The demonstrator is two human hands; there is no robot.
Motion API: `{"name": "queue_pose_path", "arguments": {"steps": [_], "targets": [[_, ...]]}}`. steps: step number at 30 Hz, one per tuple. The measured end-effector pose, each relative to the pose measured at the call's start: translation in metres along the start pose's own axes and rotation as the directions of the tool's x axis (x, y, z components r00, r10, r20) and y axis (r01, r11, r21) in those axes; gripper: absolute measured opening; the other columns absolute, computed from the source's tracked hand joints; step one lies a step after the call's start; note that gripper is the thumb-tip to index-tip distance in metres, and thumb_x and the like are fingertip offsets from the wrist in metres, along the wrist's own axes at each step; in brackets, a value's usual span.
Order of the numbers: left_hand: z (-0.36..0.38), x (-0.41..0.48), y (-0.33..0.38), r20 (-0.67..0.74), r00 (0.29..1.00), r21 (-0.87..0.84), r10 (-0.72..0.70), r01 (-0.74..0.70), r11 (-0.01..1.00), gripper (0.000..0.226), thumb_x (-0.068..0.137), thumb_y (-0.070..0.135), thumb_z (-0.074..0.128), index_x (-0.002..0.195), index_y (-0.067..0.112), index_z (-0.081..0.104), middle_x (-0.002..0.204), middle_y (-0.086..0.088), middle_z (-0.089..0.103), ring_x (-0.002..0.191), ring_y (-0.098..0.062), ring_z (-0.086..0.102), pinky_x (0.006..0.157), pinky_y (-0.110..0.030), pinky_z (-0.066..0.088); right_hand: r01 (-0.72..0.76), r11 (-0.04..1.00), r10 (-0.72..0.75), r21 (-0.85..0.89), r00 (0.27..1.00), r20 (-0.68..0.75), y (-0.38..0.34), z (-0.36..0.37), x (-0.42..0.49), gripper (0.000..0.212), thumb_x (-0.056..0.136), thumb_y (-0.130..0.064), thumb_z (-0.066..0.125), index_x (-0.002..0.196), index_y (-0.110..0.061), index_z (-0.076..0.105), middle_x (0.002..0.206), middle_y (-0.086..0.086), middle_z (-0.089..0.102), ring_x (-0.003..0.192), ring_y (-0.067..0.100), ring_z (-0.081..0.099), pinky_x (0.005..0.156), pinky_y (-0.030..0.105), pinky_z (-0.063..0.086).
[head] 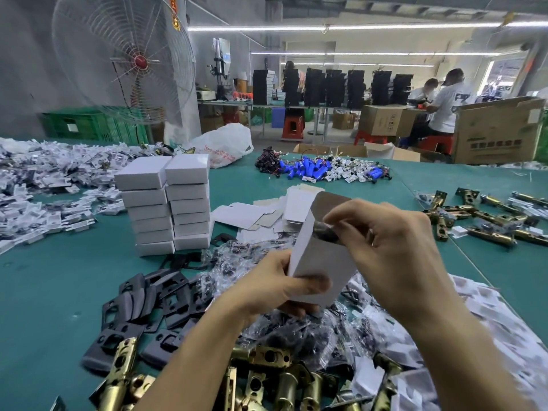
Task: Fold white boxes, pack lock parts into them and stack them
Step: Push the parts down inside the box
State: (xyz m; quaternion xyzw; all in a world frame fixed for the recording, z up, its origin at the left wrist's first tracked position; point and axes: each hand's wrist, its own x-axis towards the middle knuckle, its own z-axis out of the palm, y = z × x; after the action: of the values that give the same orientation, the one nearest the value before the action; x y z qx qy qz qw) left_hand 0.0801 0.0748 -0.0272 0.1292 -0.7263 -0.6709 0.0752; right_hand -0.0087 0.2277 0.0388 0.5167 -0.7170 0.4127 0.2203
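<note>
My left hand (275,284) grips the bottom of an upright white box (321,256) whose top flap stands open. At the box's mouth my right hand (394,247) pinches a dark part in a clear bag (327,231), which sits partly inside the box. Two stacks of closed white boxes (169,203) stand on the green table at the left. Flat unfolded box blanks (261,218) lie behind the held box. Black strike plates (142,304) lie at the lower left, and brass latch bolts (267,378) lie along the near edge.
Small bagged screws (302,333) are heaped under my hands. White bagged parts (44,185) cover the table's left side. Blue batteries with wires (320,169) lie at the back, more brass latches (486,215) at the right. Beyond stand a large fan (124,57), cardboard cartons and seated workers.
</note>
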Motion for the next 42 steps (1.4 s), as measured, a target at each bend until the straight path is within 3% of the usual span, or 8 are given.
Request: {"name": "queue_pose_path", "arguments": {"steps": [10, 13, 19, 23, 25, 29, 35, 42], "targets": [[-0.001, 0.002, -0.004, -0.020, 0.999, 0.013, 0.033, -0.032, 0.999, 0.020, 0.086, 0.013, 0.077, 0.103, 0.017, 0.067, 0.090, -0.010, 0.077, 0.076, -0.028, 0.074, 0.059, -0.029, 0.057, -0.124, 0.969, 0.190, -0.212, 0.925, 0.329, 0.000, -0.008, -0.001, 0.026, 0.098, -0.028, 0.044, 0.106, -0.040, 0.065, 0.097, -0.015, 0.061, 0.094, 0.016, 0.044, 0.085, 0.039, 0.039], [0.000, 0.002, -0.005, -0.029, 0.999, -0.017, 0.034, -0.034, 0.999, 0.022, 0.086, 0.013, 0.078, 0.105, 0.014, 0.066, 0.087, -0.009, 0.076, 0.075, -0.028, 0.074, 0.059, -0.029, 0.056, -0.087, 0.942, 0.222, -0.324, 0.886, 0.408, 0.000, -0.006, 0.000, 0.034, 0.097, -0.036, 0.032, 0.107, -0.042, 0.064, 0.100, -0.019, 0.055, 0.090, 0.011, 0.029, 0.079, 0.035, 0.023], [0.000, 0.003, -0.004, -0.082, 0.995, -0.093, 0.058, -0.066, 0.993, 0.037, 0.078, 0.026, 0.084, 0.107, 0.010, 0.068, 0.091, -0.015, 0.076, 0.077, -0.032, 0.072, 0.063, -0.032, 0.060, -0.128, 0.958, 0.202, -0.256, 0.936, 0.289, -0.003, 0.000, 0.000, 0.043, 0.088, -0.064, 0.032, 0.102, -0.043, 0.066, 0.103, -0.022, 0.035, 0.106, 0.007, 0.024, 0.080, 0.029, 0.013], [-0.001, 0.001, 0.003, -0.127, 0.988, -0.221, 0.085, -0.112, 0.969, 0.066, 0.060, 0.042, 0.087, 0.113, 0.010, 0.066, 0.098, -0.018, 0.076, 0.082, -0.034, 0.074, 0.063, -0.034, 0.060, -0.124, 0.992, 0.123, -0.010, 0.992, -0.039, 0.007, 0.001, -0.001, 0.031, 0.087, -0.035, 0.067, 0.115, -0.044, 0.061, 0.119, -0.014, 0.044, 0.113, 0.002, 0.041, 0.091, 0.027, 0.032], [-0.001, 0.000, 0.004, -0.105, 0.989, -0.248, 0.102, -0.125, 0.961, 0.066, 0.061, 0.043, 0.089, 0.115, 0.012, 0.066, 0.101, -0.017, 0.076, 0.084, -0.036, 0.074, 0.061, -0.032, 0.058, -0.137, 0.968, 0.145, 0.209, 0.989, -0.020, 0.012, 0.003, -0.001, 0.038, 0.087, -0.026, 0.070, 0.116, -0.047, 0.058, 0.118, -0.017, 0.056, 0.106, -0.006, 0.054, 0.087, 0.019, 0.046], [0.000, -0.001, 0.003, -0.022, 0.989, -0.208, 0.149, -0.150, 0.966, 0.037, 0.075, 0.040, 0.082, 0.105, 0.021, 0.071, 0.099, -0.016, 0.075, 0.083, -0.034, 0.074, 0.063, -0.034, 0.060, -0.253, 0.758, 0.197, 0.601, 0.968, 0.159, 0.014, 0.013, -0.002, 0.029, 0.081, -0.020, 0.071, 0.108, -0.033, 0.069, 0.101, -0.002, 0.074, 0.097, 0.014, 0.071, 0.080, 0.030, 0.058], [0.009, 0.009, -0.008, -0.137, 0.970, 0.082, 0.203, -0.193, 0.978, 0.045, 0.074, 0.046, 0.076, 0.114, 0.030, 0.065, 0.106, 0.000, 0.075, 0.098, -0.026, 0.071, 0.080, -0.043, 0.060, -0.300, 0.803, 0.214, 0.515, 0.951, 0.222, 0.035, 0.021, -0.008, 0.022, 0.083, -0.017, 0.072, 0.098, -0.032, 0.073, 0.094, -0.005, 0.077, 0.088, 0.022, 0.072, 0.082, 0.041, 0.058], [-0.001, 0.008, -0.004, -0.430, 0.776, 0.281, 0.462, -0.371, 0.885, 0.054, 0.068, 0.044, 0.085, 0.112, 0.046, 0.055, 0.111, 0.009, 0.070, 0.094, -0.008, 0.072, 0.077, -0.028, 0.060, -0.390, 0.717, 0.282, 0.578, 0.920, 0.272, 0.052, 0.035, -0.023, 0.032, 0.072, -0.031, 0.074, 0.104, -0.028, 0.075, 0.096, -0.006, 0.077, 0.092, 0.017, 0.073, 0.080, 0.034, 0.060]]}}
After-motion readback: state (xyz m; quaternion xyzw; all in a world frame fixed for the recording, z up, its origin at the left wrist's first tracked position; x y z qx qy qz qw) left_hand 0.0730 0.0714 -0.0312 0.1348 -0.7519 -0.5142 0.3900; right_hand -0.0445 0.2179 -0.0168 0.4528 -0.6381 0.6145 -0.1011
